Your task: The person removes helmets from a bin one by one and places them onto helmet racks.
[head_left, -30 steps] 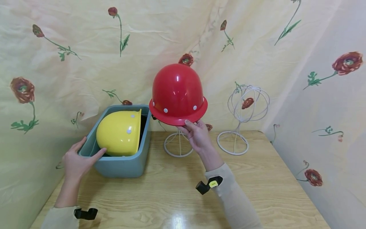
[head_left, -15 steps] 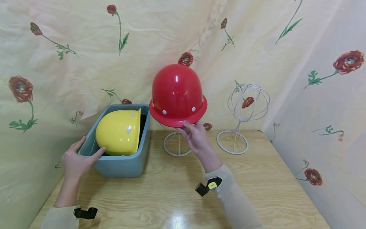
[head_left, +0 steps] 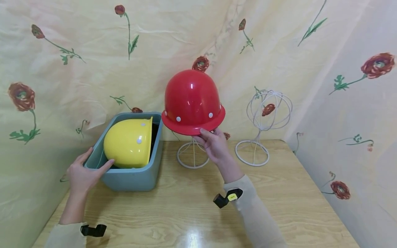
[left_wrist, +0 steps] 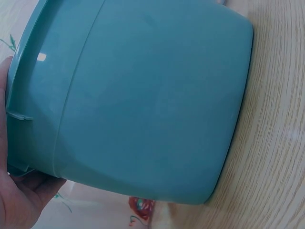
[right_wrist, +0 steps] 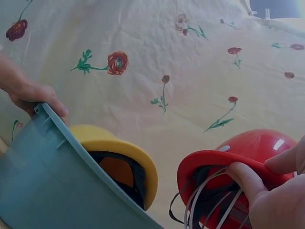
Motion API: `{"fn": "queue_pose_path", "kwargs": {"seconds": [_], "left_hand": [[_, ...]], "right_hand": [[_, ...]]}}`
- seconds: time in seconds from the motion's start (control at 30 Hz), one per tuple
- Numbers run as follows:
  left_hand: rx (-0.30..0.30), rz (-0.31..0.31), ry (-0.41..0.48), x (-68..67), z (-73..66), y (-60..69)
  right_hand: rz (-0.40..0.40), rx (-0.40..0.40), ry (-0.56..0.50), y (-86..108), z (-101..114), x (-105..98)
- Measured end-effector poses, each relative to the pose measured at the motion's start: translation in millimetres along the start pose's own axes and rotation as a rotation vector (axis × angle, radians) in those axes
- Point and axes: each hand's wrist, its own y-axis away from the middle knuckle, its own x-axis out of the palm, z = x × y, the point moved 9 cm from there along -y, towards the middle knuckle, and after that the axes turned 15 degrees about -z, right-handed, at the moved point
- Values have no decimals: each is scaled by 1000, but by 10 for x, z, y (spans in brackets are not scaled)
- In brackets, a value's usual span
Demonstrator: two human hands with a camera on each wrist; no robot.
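Note:
My right hand (head_left: pixel 214 146) pinches the front brim of a red hard hat (head_left: pixel 192 96), thumb on top and fingers beneath. The hat sits over the head of a white wire stand (head_left: pixel 193 162), whose ring base shows below on the table. In the right wrist view, white wires (right_wrist: pixel 193 207) and dark straps run up inside the hat. My left hand (head_left: pixel 82 174) grips the left front corner of a blue-green bin (head_left: pixel 130 181), its thumb along the near rim by a yellow hard hat (head_left: pixel 127 144). That hat lies on its side in the bin, opening to the right.
A second white wire stand (head_left: pixel 269 112) stands bare at the back right of the wooden table (head_left: pixel 186 213). Flower-print cloth (head_left: pixel 167 41) hangs close behind and on both sides. Wrist cameras (head_left: pixel 93 230) sit at both cuffs.
The red hard hat's front brim dipped slightly with my right hand, then rose a little again. My left hand, the bin and the yellow hard hat stay where they were.

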Motion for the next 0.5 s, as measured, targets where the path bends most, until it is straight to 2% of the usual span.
{"fn": "queue_pose_path", "kwargs": {"seconds": [0.27, 0.5], "left_hand": [[14, -17, -11, 2, -16, 3], [21, -23, 1, -21, -17, 6]], "right_hand": [[32, -23, -7, -71, 78, 62], [50, -9, -20, -115, 61, 94]]}}
